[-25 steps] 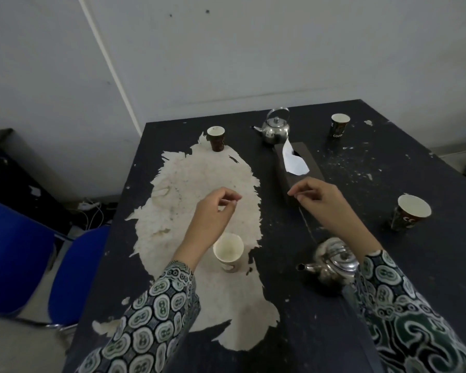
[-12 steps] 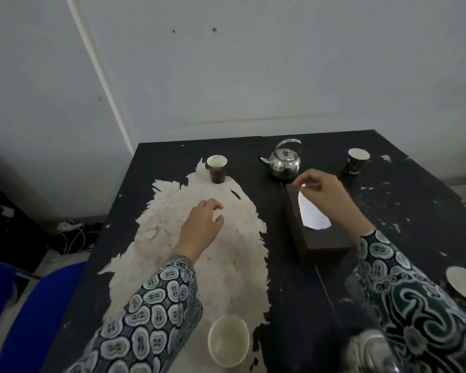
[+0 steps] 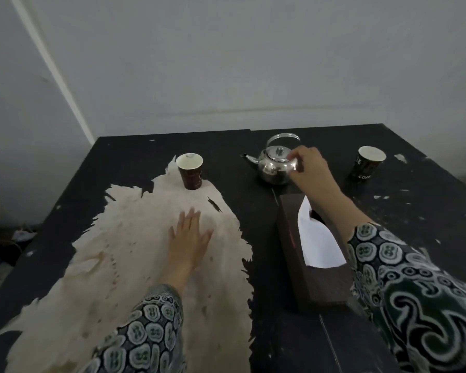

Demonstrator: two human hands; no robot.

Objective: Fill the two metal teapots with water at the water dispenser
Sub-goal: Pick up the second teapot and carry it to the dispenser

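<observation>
One shiny metal teapot (image 3: 273,168) stands at the far side of the black table (image 3: 135,157), spout to the left, handle upright. My right hand (image 3: 311,170) reaches over the tissue box, and its curled fingers are on the teapot's right shoulder by the base of the handle. Spread flat, my left hand (image 3: 190,238) rests on the pale worn patch of the table top. The second teapot is out of view, and no water dispenser shows.
A dark tissue box (image 3: 318,281) with a white tissue sticking out lies under my right forearm. One paper cup (image 3: 190,170) stands left of the teapot, another paper cup (image 3: 369,164) to its right. A grey wall rises behind the table.
The view has lifted and moved forward, so the near teapot and near cups dropped out of sight. My right hand went from the tissue box to the far teapot. My left hand flattened onto the table.
</observation>
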